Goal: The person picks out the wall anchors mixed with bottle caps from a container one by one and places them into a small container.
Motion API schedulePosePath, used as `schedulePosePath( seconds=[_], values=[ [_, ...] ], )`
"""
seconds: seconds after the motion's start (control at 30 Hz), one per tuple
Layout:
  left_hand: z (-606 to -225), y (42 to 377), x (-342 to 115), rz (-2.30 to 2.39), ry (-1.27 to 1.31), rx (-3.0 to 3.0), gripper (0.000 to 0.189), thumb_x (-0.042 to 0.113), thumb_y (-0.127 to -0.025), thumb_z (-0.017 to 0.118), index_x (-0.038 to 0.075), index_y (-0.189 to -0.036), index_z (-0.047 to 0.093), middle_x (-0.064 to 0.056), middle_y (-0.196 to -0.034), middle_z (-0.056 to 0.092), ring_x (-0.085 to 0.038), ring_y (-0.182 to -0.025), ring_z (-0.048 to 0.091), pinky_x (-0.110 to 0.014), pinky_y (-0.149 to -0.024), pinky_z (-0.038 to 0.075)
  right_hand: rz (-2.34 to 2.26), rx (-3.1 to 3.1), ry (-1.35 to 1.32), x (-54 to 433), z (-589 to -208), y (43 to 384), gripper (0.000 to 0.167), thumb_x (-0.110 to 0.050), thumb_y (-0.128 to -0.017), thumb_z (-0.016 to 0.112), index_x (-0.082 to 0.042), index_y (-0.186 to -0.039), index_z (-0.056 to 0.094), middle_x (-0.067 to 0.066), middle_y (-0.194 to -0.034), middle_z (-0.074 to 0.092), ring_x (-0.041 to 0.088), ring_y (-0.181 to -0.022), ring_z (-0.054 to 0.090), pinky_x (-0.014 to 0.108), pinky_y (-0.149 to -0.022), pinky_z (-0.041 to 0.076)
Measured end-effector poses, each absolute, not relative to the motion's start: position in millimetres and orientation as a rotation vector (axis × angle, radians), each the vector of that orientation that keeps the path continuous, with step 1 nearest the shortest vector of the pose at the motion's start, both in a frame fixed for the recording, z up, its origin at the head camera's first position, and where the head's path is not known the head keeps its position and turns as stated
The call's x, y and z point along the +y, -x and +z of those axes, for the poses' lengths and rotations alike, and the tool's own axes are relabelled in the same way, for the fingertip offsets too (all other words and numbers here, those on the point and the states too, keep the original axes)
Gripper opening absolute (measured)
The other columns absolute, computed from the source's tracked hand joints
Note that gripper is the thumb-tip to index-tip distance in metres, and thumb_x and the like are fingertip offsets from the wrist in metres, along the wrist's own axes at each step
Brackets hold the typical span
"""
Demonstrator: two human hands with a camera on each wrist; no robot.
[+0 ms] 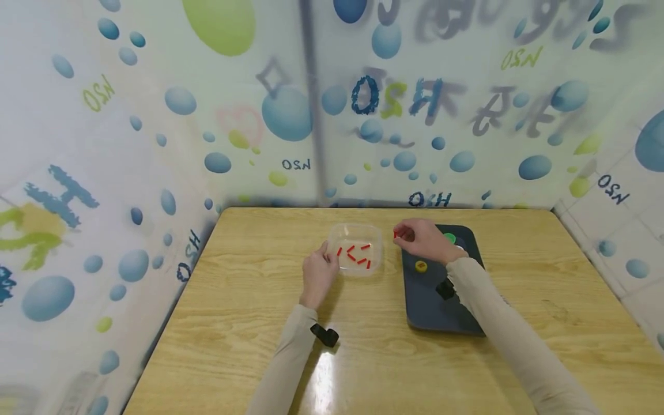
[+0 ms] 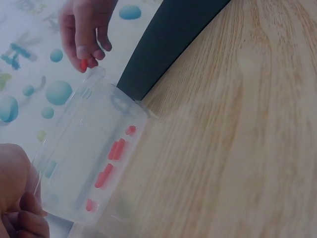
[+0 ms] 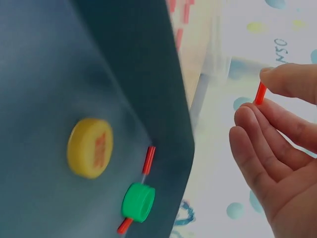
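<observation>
My left hand (image 1: 319, 274) grips the near left rim of a clear plastic container (image 1: 355, 236) on the table. Several short red sticks (image 1: 351, 249) lie scattered on its bottom. Between thumb and forefinger, my right hand (image 1: 425, 239) pinches one more red stick (image 3: 260, 93), held between the container and the dark tray (image 1: 430, 302). The other fingers of that hand are partly bent below the stick in the right wrist view. The left wrist view shows my left fingers (image 2: 25, 220) at the container's edge.
Inside the tray lie a yellow bottle cap (image 3: 89, 148) with red print, a green cap (image 3: 138, 202) and red sticks (image 3: 149, 160) beside it. The tray's raised wall stands close to the container. A patterned curtain (image 1: 290, 115) hangs behind the wooden table (image 1: 233, 300).
</observation>
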State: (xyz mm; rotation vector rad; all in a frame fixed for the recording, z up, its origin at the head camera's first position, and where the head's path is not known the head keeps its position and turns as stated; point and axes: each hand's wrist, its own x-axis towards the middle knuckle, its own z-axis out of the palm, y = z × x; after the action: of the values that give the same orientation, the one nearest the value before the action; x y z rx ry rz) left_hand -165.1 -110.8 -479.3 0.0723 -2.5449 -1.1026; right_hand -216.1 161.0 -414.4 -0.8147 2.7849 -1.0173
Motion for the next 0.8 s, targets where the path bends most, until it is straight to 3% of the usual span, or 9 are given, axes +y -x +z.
schedulePosePath(
  seconds=[0.23, 0.57, 0.8],
  values=[
    [-479, 165, -111, -1.112, -0.081, -2.547, 0.047, 0.003, -0.084, 0.054, -0.01, -0.127, 0.065, 0.007, -0.046, 0.033, -0.005, -0.047, 0.016, -0.023, -0.043, 0.019, -0.967, 2.766, 0.83, 139, -410, 217, 0.032, -0.02, -0.094, 0.07, 0.002, -0.117, 0.069, 0.01, -0.103, 0.072, 0.021, -0.09, 0.068, 0.042, -0.082, 0.058],
    [-479, 163, -111, -1.108, -0.101, -2.54, 0.045, 0.004, -0.084, 0.056, -0.01, -0.125, 0.067, -0.004, -0.049, 0.051, -0.007, -0.048, 0.021, -0.024, -0.044, 0.022, -0.95, 2.749, 0.922, 117, -411, 220, 0.026, -0.018, -0.093, 0.071, -0.002, -0.113, 0.071, 0.01, -0.104, 0.073, 0.021, -0.091, 0.069, 0.041, -0.083, 0.058],
    [-479, 165, -110, -1.095, -0.075, -2.529, 0.045, 0.003, -0.083, 0.056, -0.01, -0.124, 0.067, 0.0, -0.047, 0.045, -0.006, -0.047, 0.021, -0.023, -0.043, 0.022, -0.923, 2.764, 0.974, 107, -412, 225, 0.025, -0.018, -0.093, 0.071, -0.001, -0.111, 0.071, 0.01, -0.103, 0.073, 0.022, -0.093, 0.068, 0.042, -0.087, 0.057]
  ],
)
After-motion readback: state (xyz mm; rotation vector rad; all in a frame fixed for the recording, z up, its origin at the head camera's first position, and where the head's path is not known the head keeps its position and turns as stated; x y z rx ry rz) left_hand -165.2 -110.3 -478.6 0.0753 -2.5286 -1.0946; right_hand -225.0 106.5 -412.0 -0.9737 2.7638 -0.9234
